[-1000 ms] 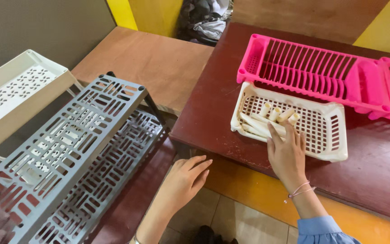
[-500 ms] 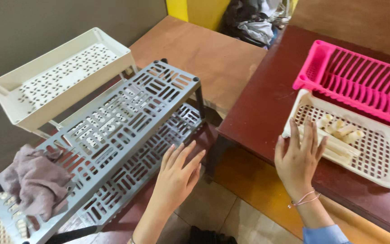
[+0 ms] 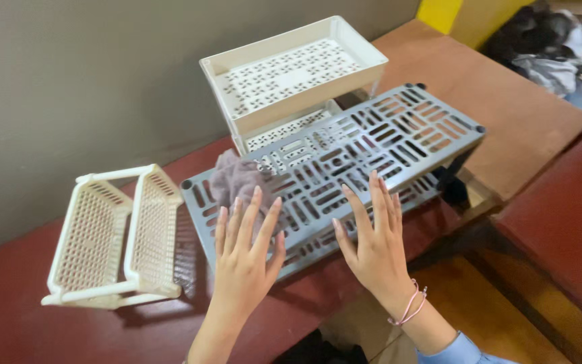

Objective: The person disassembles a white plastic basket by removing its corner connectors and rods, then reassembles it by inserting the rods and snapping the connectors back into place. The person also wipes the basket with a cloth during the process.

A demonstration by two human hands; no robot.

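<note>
A grey slotted two-tier plastic rack (image 3: pixel 365 145) stands on a dark red bench (image 3: pixel 15 323). A crumpled mauve cloth (image 3: pixel 234 178) lies on its top shelf near the left end. My left hand (image 3: pixel 245 249) hovers open, fingers spread, just in front of the cloth at the rack's near edge. My right hand (image 3: pixel 375 239) is also open with spread fingers, over the middle of the rack's front edge. Neither hand holds anything.
A white perforated two-tier tray rack (image 3: pixel 291 71) stands behind the grey rack against a grey wall. A cream lattice basket rack (image 3: pixel 112 232) sits to the left on the bench. A brown table (image 3: pixel 513 101) and a dark pile of cloth (image 3: pixel 557 50) lie at the right.
The view has swung left, away from the pink and cream trays. My right hand left the cream tray and both hands moved over the grey rack's front edge.
</note>
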